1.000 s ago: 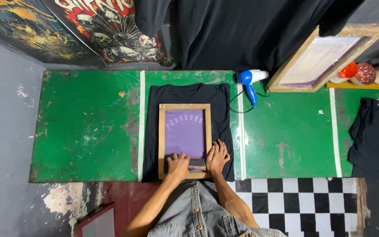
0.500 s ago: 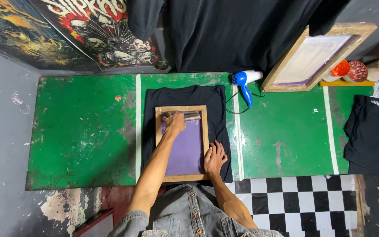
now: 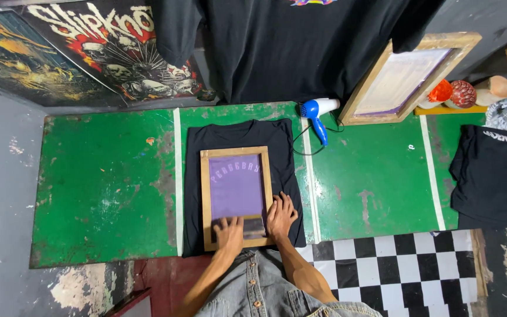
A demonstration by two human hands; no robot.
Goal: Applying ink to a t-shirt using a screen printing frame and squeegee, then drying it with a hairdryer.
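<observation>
A wooden-framed printing screen (image 3: pixel 236 154) with purple mesh lies on a black t-shirt (image 3: pixel 230 132) spread flat on the green table (image 3: pixel 101 188). My left hand (image 3: pixel 229 232) grips a squeegee (image 3: pixel 252 223) at the near end of the mesh. My right hand (image 3: pixel 281 216) presses flat, fingers spread, on the frame's near right corner and the shirt beside it.
A blue and white hair dryer (image 3: pixel 316 115) lies behind the shirt. A second wooden screen (image 3: pixel 403 76) leans at the back right, near red and tan containers (image 3: pixel 453 94). Another black shirt (image 3: pixel 494 176) lies at the right. Black shirts and posters hang on the wall.
My left hand has pulled back from the far end of the screen to its near end. The right hand stayed on the frame's corner.
</observation>
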